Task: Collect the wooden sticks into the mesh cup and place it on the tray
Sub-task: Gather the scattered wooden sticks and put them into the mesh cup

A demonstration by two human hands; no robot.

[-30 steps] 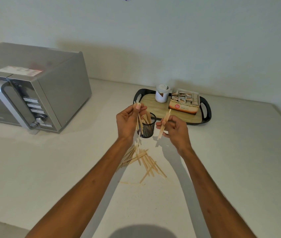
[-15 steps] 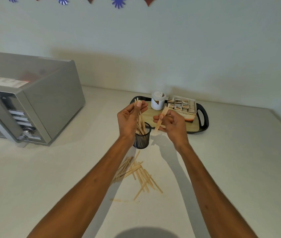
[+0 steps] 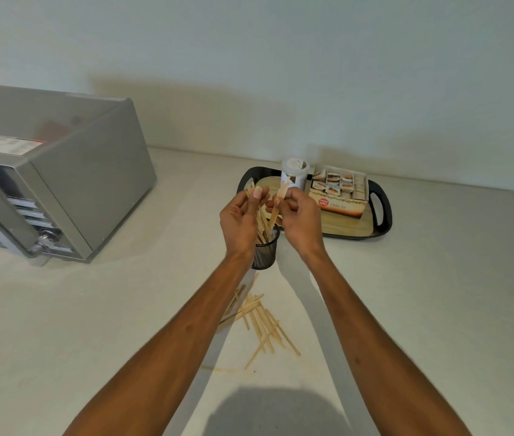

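Mesh cup point(image 3: 265, 251) stands at frame centre, directly under both hands: left hand point(image 3: 240, 221) pinches a stick bundle point(image 3: 262, 220), right hand point(image 3: 298, 220) pinches 1 stick point(image 3: 276, 207), both near-upright, pointing down into it.

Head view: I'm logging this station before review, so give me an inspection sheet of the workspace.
Surface: pale counter.
Job's things: mesh cup upright on the counter, not on the tray; loose sticks scattered nearer the person.
Clutter: jar and box on the tray.
Hands: left hand pinches a bundle whose lower ends reach into the cup; right hand pinches one stick.
Cables: nothing seen.
Surroundings: microwave at left; wall behind.
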